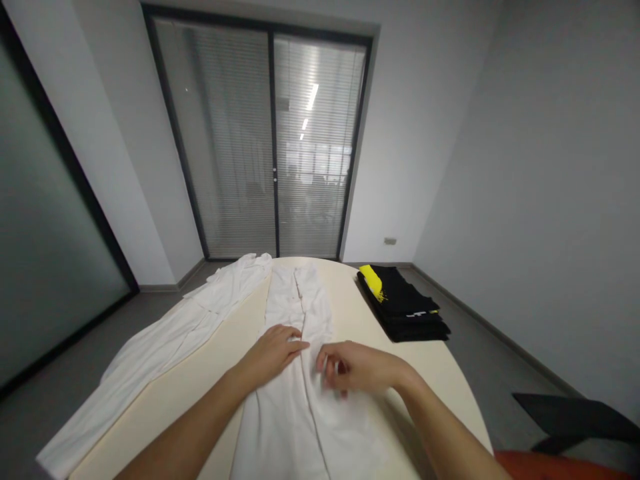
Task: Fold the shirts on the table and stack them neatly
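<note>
Left hand: palm down on the white garment, fingers loosely bent; pinch cannot be confirmed. Right hand: fingers curled, blurred, at the garment's right half; grip cannot be determined. Garment extends lengthwise beneath both hands on the table. Second white shirt: left of the left hand. Black folded stack: beyond and right of the right hand.

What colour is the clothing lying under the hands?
That garment is white, best seen in the head view, the only one.
</note>
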The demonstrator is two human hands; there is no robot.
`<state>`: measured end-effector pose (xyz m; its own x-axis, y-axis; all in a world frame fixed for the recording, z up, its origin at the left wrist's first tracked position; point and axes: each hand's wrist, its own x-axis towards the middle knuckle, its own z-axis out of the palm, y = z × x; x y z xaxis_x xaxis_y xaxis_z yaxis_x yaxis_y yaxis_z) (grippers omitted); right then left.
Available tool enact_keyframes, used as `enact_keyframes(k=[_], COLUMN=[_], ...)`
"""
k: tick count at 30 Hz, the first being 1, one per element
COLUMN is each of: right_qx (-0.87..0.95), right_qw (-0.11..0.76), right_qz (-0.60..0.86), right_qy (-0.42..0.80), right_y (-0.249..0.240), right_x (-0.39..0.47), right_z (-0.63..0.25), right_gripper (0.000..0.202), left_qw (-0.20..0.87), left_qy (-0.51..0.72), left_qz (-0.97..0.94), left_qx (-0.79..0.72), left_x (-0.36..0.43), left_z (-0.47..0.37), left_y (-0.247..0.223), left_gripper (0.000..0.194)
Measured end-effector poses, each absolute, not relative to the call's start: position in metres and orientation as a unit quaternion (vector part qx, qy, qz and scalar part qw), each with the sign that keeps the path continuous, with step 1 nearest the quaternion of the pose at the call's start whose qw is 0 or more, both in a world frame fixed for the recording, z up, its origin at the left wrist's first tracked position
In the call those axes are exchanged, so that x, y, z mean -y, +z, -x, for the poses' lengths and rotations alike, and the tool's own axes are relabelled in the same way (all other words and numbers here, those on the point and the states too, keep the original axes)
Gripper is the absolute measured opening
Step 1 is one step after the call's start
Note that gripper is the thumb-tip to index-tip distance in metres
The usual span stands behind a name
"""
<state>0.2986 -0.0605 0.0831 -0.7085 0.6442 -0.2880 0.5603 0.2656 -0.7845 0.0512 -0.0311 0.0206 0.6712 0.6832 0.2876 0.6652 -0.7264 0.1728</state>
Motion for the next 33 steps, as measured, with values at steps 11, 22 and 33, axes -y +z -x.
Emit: enact_keyframes(k=[11, 22, 33], right_qx=[0.873, 0.871, 0.864], right_qw=[0.266, 0.279, 0.281], right_qz=[0.391, 0.393, 0.405], right_qy=[0.124, 0.098, 0.105], right_y=[0.02, 0.009, 0.008], right_x=[0.006, -0.003, -0.008], right_z=[-0.319, -0.332, -0.334], right_gripper=[0.029, 0.03, 0.022], left_qw=[0.059, 0.101, 0.042], left_qy=[0.199, 0.143, 0.175], left_qz=[-0.926, -0.975, -0.983], left_qx=[-0.314, -0.135, -0.028], left_x=[0.052, 0.103, 0.12], left_z=[-0.054, -0.107, -0.126], left_y=[0.034, 0.039, 0.019], left_gripper=[0.033, 0.029, 0.008])
